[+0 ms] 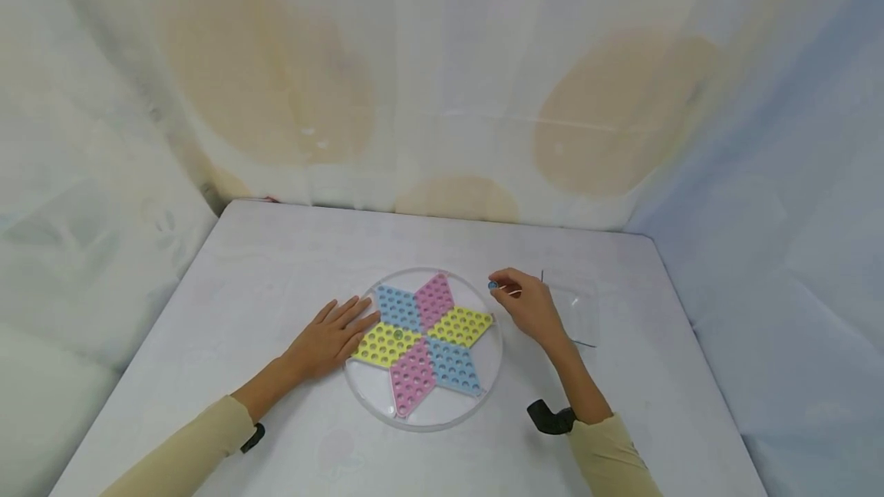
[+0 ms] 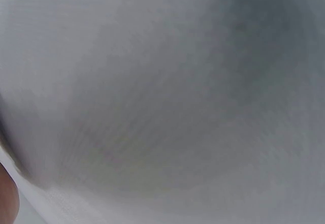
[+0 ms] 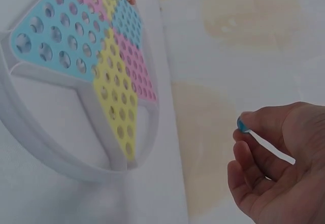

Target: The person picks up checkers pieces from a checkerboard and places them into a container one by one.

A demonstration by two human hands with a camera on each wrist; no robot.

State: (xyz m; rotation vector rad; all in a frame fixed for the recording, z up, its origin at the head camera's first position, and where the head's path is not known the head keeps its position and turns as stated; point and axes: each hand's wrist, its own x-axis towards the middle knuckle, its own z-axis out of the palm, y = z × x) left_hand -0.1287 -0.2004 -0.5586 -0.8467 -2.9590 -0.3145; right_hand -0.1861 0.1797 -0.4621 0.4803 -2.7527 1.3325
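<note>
A round Chinese checkers board [image 1: 423,426] with pink, yellow and blue star points lies on the table. My right hand [image 1: 533,308] is raised just to the right of its rim. Between thumb and forefinger it pinches a blue marble [image 3: 242,125], while the other fingers curl loosely in the right wrist view. With fingers stretched out, my left hand [image 1: 324,342] rests at the board's left edge. One greenish marble [image 1: 398,334] sits in a hole of the left yellow point. The left wrist view shows mostly blurred pale surface.
A clear plastic container [image 1: 578,311] stands behind my right hand; its contents are hard to make out. The white table [image 1: 290,244] reaches back to a patterned fabric wall, and similar cloth hangs on both sides.
</note>
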